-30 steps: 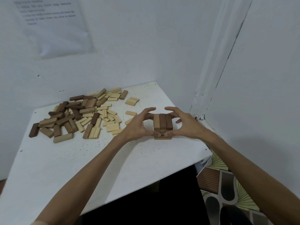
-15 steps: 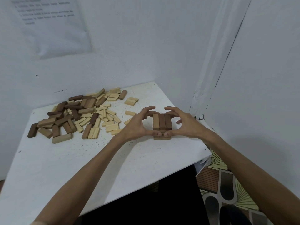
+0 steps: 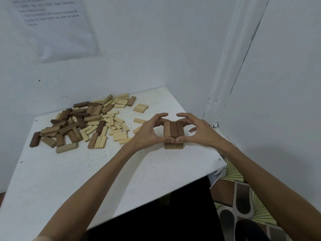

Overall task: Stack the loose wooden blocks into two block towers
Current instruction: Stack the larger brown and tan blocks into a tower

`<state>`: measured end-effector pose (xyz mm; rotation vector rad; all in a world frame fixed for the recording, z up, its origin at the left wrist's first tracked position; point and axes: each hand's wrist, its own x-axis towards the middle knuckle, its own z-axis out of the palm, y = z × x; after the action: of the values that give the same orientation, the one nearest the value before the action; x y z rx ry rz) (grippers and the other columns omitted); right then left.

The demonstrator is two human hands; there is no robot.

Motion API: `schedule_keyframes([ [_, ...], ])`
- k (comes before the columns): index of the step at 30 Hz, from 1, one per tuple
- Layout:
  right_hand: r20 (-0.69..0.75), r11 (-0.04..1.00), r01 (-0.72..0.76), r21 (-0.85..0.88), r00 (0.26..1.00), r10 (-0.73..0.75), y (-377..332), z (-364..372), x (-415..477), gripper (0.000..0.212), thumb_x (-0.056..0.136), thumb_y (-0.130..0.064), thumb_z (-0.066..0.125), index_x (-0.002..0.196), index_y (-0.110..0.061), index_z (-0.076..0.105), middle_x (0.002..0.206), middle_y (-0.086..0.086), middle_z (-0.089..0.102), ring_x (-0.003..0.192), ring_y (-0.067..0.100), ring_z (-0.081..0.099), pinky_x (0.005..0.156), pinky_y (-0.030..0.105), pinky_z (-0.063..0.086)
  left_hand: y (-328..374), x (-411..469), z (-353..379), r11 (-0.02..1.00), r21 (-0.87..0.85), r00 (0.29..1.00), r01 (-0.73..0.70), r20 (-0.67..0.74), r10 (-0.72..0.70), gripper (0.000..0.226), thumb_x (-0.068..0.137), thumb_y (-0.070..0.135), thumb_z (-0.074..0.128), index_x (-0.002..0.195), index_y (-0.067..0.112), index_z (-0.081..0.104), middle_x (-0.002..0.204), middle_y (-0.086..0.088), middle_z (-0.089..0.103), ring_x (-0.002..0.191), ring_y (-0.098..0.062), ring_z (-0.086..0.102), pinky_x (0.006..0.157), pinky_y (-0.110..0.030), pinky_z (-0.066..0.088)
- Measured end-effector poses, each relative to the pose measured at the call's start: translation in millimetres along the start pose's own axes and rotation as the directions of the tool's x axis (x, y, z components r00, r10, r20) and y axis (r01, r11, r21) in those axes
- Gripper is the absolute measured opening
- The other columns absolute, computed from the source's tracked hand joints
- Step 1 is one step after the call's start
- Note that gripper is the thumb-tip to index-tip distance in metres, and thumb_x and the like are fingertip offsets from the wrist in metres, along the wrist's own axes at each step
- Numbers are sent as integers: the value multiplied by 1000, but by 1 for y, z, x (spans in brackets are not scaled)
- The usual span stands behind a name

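On table [image 3: 86, 171] near right edge: short tower [image 3: 173, 146], only one so far. Cupped by left hand [image 3: 147, 134] and right hand [image 3: 201, 132], each grip pinching top three blocks [image 3: 173, 130]. Squeeze softly, line up edges, let go slowly. Loose pile [image 3: 83, 122] well apart, far left.

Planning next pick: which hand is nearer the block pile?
Left. The left hand sits between the block pile and the tower; the right hand lies beyond the tower.

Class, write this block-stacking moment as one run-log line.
tower: low, three blocks on top | left hand: holds top layer | right hand: holds top layer | loose blocks: heaped on table, apart from tower
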<state>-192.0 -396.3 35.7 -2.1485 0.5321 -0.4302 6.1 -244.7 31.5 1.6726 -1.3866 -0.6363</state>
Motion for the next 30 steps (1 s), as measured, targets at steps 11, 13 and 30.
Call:
schedule_keyframes([
  [11, 4, 932, -116, 343, 993, 122, 2, 20, -14, 72, 90, -77, 52, 152, -42, 41, 155, -21, 47, 146, -5, 36, 124, 39, 25, 4, -17, 20, 909, -380, 973, 168, -86, -216, 93, 85, 85, 40, 159, 30, 29, 161, 16, 39, 149, 2, 32, 128, -37, 19],
  [13, -105, 830, -142, 539, 967, 234, -4, 37, -17, 73, 96, -75, 33, 155, -33, 41, 158, -16, 45, 147, -5, 34, 128, 38, 19, 9, -18, 34, 832, -512, 940, 213, -126, -317, 99, 84, 87, 26, 163, 26, 26, 166, 13, 32, 152, 1, 26, 130, -40, 12],
  [30, -196, 697, -176, 695, 886, 419, -25, 87, -6, 93, 83, -89, 27, 158, -35, 39, 153, -9, 52, 140, 8, 48, 122, 42, 35, 27, -8, 72, 729, -650, 892, 215, -172, -417, 98, 86, 92, 18, 163, 32, 25, 164, 8, 36, 148, -10, 37, 125, -42, 27],
])
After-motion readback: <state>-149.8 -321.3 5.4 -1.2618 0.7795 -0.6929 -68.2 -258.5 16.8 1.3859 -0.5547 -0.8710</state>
